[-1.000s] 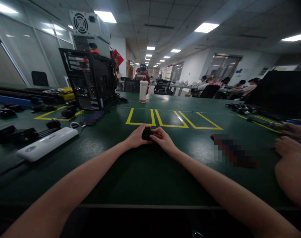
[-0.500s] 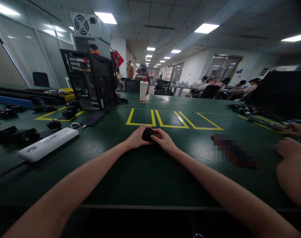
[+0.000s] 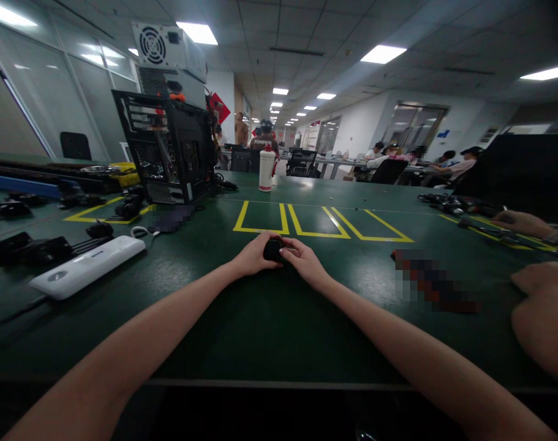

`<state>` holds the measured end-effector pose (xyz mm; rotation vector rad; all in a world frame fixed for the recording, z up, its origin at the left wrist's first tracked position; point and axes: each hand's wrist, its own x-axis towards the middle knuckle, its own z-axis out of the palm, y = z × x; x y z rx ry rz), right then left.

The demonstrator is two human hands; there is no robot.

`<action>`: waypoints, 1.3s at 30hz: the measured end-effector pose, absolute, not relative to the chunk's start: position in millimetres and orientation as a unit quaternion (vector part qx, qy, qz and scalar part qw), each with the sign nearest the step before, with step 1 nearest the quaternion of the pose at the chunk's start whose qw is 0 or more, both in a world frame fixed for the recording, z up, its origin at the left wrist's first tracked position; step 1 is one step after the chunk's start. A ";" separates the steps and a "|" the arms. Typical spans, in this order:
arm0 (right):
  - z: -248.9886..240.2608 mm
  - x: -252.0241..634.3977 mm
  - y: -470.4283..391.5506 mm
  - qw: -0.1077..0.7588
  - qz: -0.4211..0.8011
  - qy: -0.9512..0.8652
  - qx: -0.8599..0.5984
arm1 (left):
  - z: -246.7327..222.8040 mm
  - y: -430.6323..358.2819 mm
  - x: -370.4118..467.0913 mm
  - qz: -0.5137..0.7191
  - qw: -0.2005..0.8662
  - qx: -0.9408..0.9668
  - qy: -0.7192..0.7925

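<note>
Between my two hands is a small black object [image 3: 272,248], rounded and dark, its kind too hard to make out. My left hand [image 3: 255,255] wraps round its left side, thumb below and fingers over the top. From the right, my right hand [image 3: 303,260] pinches at its edge with thumb and fingertips; whatever lies between those fingertips is mostly hidden. Both forearms rest low over the green table [image 3: 260,331], and the hands are just in front of the yellow tape outlines [image 3: 313,233].
On the left lie a white power strip [image 3: 90,266] and black adapters [image 3: 49,254]. Behind stand an open computer case [image 3: 168,147] and a white bottle [image 3: 266,170]. To the right are a blurred reddish-black item [image 3: 435,282], cables [image 3: 448,201] and another person's hands [image 3: 522,223].
My hands and the black object stay nearly in place. At the right, the other person's far hand has moved left over the cables.
</note>
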<state>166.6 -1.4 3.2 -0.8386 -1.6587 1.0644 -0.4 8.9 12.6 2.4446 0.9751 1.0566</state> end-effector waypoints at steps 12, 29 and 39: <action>3.8 166.3 -7.2 0.496 0.411 -0.692 -0.325 | 9.7 11.7 0.6 0.369 0.157 0.848 0.348; 7.0 166.2 -22.0 0.439 0.179 -0.798 -0.373 | 9.1 14.5 -1.7 0.372 0.144 0.847 0.350; 12.8 157.7 -24.3 0.408 0.068 -0.834 -0.365 | 10.4 12.3 -3.2 0.374 0.146 0.843 0.358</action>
